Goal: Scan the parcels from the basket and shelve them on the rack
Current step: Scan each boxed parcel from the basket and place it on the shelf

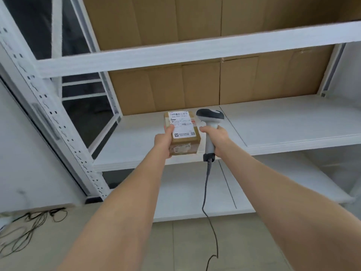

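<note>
Cable (207, 184) hung from scanner (210, 116) toward floor. R hand (216, 136) was clamped round scanner grip, head pointing fwd. L hand (163, 142) gripped parcel (183, 132) at its left side, thumb on label, label up, over front of rack (273, 122) mid shelf. Cardboard backing (195, 89) stood behind.

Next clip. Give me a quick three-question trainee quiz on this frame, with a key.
1. True or false: the left hand holds the parcel with its label turned down.
2. What does the right hand grip? A) scanner B) tape roll C) pen
3. Fill in: the scanner's cable hangs down toward the ____.
Key: 1 false, the label faces up; 2 A; 3 floor.
</note>
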